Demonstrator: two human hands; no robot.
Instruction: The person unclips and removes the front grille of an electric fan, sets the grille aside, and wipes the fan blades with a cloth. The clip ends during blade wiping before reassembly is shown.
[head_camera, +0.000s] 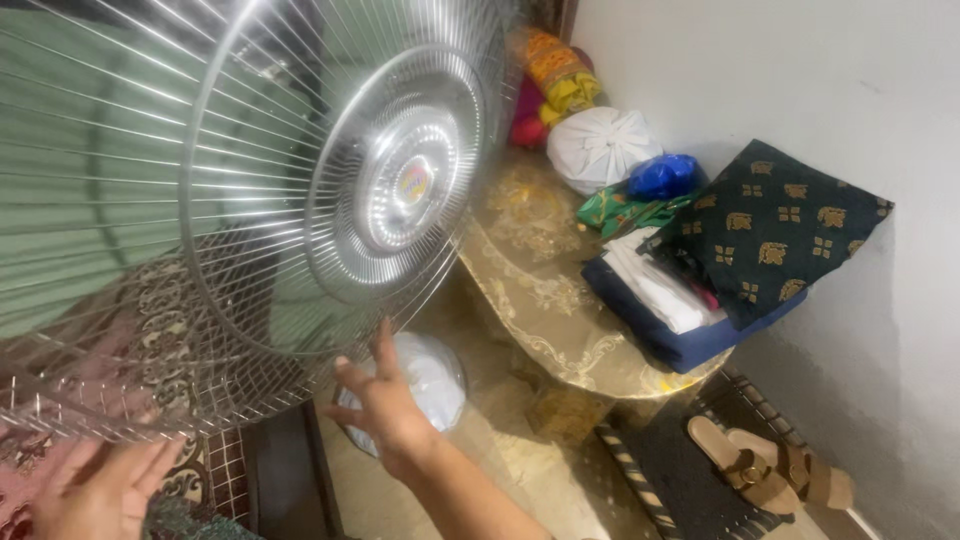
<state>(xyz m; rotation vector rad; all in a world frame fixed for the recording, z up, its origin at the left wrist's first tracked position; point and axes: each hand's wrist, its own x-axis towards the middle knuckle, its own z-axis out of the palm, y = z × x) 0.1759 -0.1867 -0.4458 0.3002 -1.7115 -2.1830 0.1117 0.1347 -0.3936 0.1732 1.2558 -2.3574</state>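
You're holding up a big metal fan grille (250, 200), tilted, and it's filling the whole upper left of your view. Your right hand (385, 405) is reaching up to its lower rim with fingers spread, fingertips touching the wires, not clamped around anything. Your left hand (100, 490) is sitting open under the bottom edge of the grille, palm up, and I can't tell if it's really gripping or just propping. Just behind your right hand there's a white bag (435, 375) lying on the floor. Off to the right, a gold-patterned table (545, 300) is carrying folded clothes (700, 290), with tan sandals (775, 465) lying below it.
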